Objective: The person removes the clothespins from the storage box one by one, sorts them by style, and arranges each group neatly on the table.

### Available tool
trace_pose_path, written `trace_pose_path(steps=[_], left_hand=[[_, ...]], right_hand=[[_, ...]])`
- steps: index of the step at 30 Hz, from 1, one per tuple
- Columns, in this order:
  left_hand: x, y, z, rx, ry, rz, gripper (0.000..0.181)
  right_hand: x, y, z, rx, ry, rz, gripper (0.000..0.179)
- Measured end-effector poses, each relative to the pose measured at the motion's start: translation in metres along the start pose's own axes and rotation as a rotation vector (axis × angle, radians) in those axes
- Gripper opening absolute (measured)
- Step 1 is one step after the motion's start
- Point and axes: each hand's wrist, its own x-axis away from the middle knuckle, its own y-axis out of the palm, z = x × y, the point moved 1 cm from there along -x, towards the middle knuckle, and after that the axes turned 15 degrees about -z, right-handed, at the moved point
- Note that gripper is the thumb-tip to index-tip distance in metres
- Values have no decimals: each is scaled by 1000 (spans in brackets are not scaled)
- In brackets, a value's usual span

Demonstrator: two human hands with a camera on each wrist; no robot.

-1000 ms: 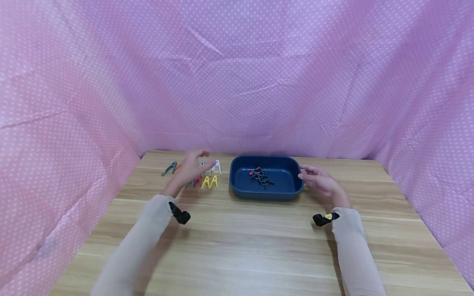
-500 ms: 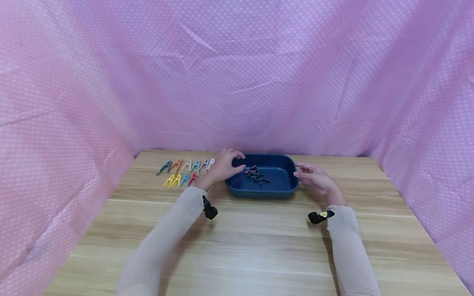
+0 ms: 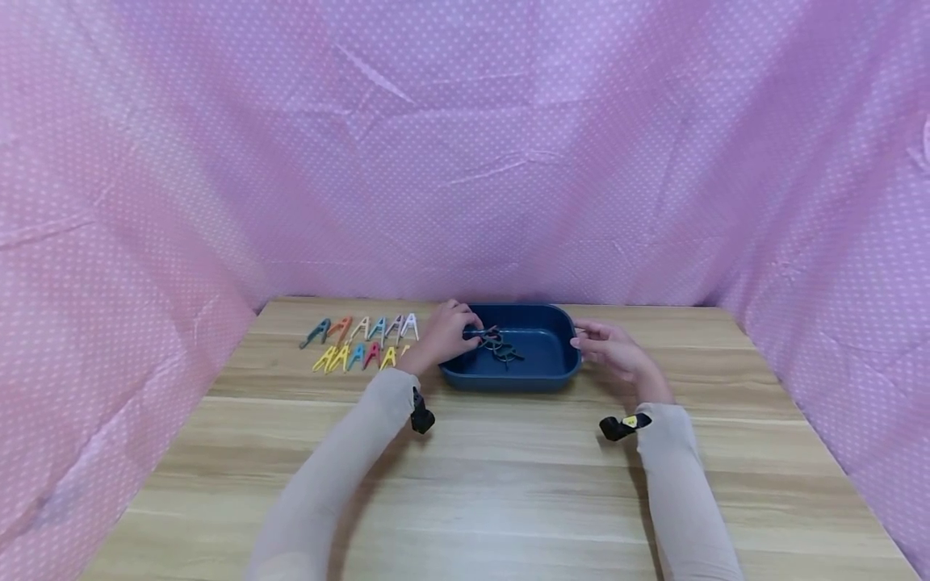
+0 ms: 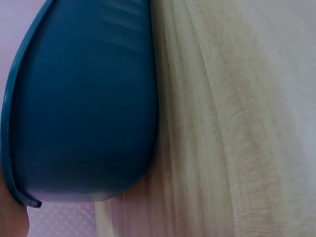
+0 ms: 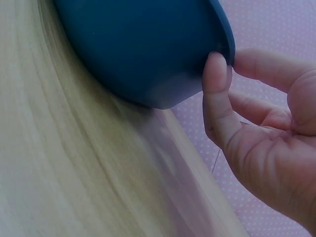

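A dark blue rectangular plastic basin (image 3: 512, 383) stands on the table. Inside it, towards the left, lie a few dark clothespins (image 3: 506, 353) bunched together. My left hand (image 3: 441, 333) reaches over the basin's left end, thumb and fingers spread apart beside the nearest clothespin; whether they touch it I cannot tell. In the left wrist view only a bit of that hand (image 4: 12, 217) shows by the basin's rim. At the basin's right end my right hand (image 3: 613, 351) pinches the rim, with its thumb (image 5: 216, 74) against the outer wall.
On the wooden table (image 3: 479, 476), left of the basin, clothespins lie in two rows. The back row includes a white clothespin (image 3: 410, 325) and an orange one (image 3: 340, 327); the front row includes a red one (image 3: 373, 353). A pink dotted cloth (image 3: 472, 161) hangs around the table.
My left hand has moved right, from above the clothespin rows to the basin's left end, then lower into it. The front row is uncovered more. My right hand stays at the rim.
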Motion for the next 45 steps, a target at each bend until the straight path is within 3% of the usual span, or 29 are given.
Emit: trace_pose_path(steps=[11,19,37,45], left_hand=[[-2,1,3,-143,27,-52,30],[-6,4,2,-270,1,-109,33],[-13,9,4,-386,-1,-86,19],[-10,8,3,-372,-4,-71,15]], right_hand=[[0,1,-1,-2,-4,-16,61],[-1,1,-4,-20,19,-6,61],[0,0,-5,-33,22,-7,62],[0,2,-5,-58,23,-15,63]])
